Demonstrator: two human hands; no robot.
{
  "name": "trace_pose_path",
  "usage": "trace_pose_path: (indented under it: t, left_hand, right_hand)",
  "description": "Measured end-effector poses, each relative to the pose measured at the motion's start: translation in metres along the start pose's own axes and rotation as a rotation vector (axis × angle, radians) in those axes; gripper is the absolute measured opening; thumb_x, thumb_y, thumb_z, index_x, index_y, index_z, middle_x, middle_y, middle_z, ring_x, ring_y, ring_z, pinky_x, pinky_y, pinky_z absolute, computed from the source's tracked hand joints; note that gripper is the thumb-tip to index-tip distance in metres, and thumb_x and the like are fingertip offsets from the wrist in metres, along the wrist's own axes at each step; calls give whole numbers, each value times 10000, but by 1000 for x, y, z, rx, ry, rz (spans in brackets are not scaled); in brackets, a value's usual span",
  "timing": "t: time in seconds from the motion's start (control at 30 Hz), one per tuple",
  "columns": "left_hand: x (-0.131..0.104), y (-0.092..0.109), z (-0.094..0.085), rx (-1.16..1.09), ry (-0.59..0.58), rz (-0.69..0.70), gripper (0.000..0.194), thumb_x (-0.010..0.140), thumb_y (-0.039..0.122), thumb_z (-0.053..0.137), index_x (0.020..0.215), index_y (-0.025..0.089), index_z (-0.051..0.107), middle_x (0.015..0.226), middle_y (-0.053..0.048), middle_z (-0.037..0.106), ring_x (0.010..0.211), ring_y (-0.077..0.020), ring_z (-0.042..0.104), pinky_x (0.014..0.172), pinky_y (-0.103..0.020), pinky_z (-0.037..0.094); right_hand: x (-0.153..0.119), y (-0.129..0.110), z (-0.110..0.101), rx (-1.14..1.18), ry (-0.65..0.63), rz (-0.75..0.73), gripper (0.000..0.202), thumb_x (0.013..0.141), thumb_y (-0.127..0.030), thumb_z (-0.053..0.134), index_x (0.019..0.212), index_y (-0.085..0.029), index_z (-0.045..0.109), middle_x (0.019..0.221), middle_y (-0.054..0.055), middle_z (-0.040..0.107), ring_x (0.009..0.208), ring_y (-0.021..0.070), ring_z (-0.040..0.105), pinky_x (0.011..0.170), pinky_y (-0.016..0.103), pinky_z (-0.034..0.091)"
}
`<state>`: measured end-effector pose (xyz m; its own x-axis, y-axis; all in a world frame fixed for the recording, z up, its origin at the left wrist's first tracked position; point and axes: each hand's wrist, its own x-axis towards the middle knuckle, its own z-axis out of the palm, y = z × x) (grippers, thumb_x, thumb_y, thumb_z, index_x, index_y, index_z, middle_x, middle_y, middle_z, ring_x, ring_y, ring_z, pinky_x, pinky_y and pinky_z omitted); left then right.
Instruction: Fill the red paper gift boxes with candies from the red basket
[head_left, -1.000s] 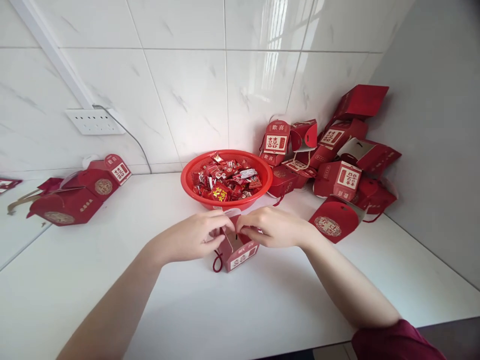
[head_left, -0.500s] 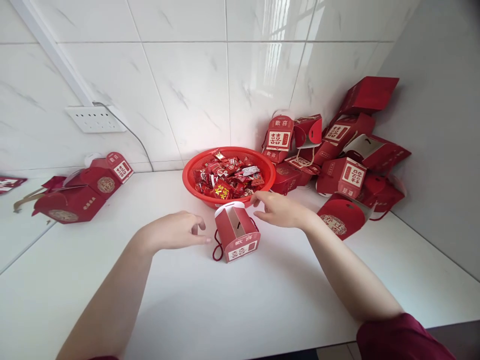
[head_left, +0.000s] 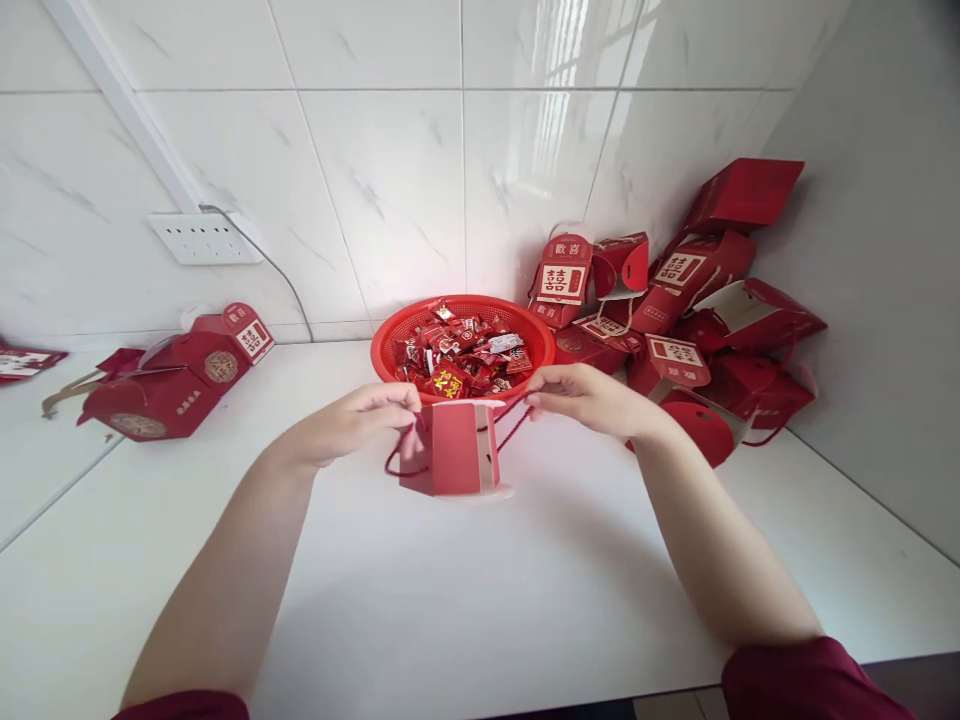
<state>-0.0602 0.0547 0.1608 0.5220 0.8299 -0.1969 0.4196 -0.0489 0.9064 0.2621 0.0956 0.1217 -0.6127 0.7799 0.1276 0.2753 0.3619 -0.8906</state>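
A small red gift box (head_left: 456, 450) is in front of the basket, turned so that a plain red side shows. Dark red cords come off both its sides. My left hand (head_left: 367, 425) pinches the cord at the box's left. On the right, my right hand (head_left: 574, 398) holds the other cord between thumb and fingers, pulled out from the box. Just behind stands a red plastic basket (head_left: 386, 345) full of red-wrapped candies (head_left: 469, 350).
Many red boxes (head_left: 679, 270) are piled at the right by the wall. More red boxes (head_left: 180, 385) lie at the left. A socket strip (head_left: 206, 240) with a cable is on the tiled wall above the white table (head_left: 480, 600).
Both hands have closed on the box's cords. The box has turned and moved slightly up and left, and its cords are now spread to both sides. The view has shifted a little.
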Motion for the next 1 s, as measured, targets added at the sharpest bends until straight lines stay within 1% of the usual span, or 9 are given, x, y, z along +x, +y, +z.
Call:
trace_pose_path:
  t: [0.13,0.23,0.37,0.47,0.63,0.77,0.83,0.9,1.0]
  left_hand:
    - [-31,19,-6,-164,230,110,140,912,328,582,842,207,563,514,60,497,503,-95,504,691,-266,541]
    - [-46,26,-10,-272,295,177,136,874,318,667,934,244,570,447,119,321,349,-34,292,512,-194,497]
    - [-53,27,-18,-351,464,269,128,823,235,698,885,224,587,428,135,237,295,2,176,372,-128,382]
    - [-54,26,-26,-355,649,236,135,806,160,677,908,219,611,443,129,286,306,2,250,433,-143,470]
    - [-60,25,-33,-221,829,207,149,792,135,669,916,218,665,462,117,325,343,-15,365,584,-258,595]
    - [-62,27,-29,-110,901,250,139,789,145,678,919,193,686,500,80,386,408,-51,434,461,-204,446]
    - [-61,27,-28,-70,906,260,135,811,161,672,942,191,690,548,58,449,444,-59,453,451,-195,401]
    - [-61,25,-28,-37,894,230,139,829,182,670,966,198,689,573,51,482,461,-65,466,473,-202,430]
    - [-62,24,-30,42,771,72,207,819,264,702,1019,212,686,531,47,511,488,-109,540,504,-228,493]
  right_hand:
    - [-9,-13,-6,415,188,-30,268,891,-451,670,834,-197,607,873,33,658,813,173,623,772,302,502]
    - [-9,-23,-5,623,266,-59,352,842,-492,693,719,-206,530,776,16,586,784,178,616,731,301,521]
    - [-8,-27,-8,631,394,-35,341,848,-504,627,717,-240,456,568,-52,290,574,154,489,605,292,491]
    - [-7,-23,-15,490,523,-30,326,868,-507,550,714,-254,412,546,-57,195,536,168,433,570,308,466]
    - [-13,-21,-23,414,584,-56,296,882,-419,533,672,-243,421,557,-15,375,610,188,526,636,344,479]
    - [-27,-30,-25,297,541,-121,293,865,-385,671,685,-226,503,572,-15,478,607,171,545,599,306,451]
    - [-35,-36,-26,153,540,-106,322,846,-400,731,688,-221,515,588,-13,533,548,140,503,533,276,414]
    - [-41,-40,-28,43,539,-73,348,849,-427,738,681,-214,521,592,-7,576,504,116,471,501,261,391]
    - [-47,-40,-34,-28,408,19,386,860,-485,710,668,-207,524,538,-12,574,495,122,509,514,257,406]
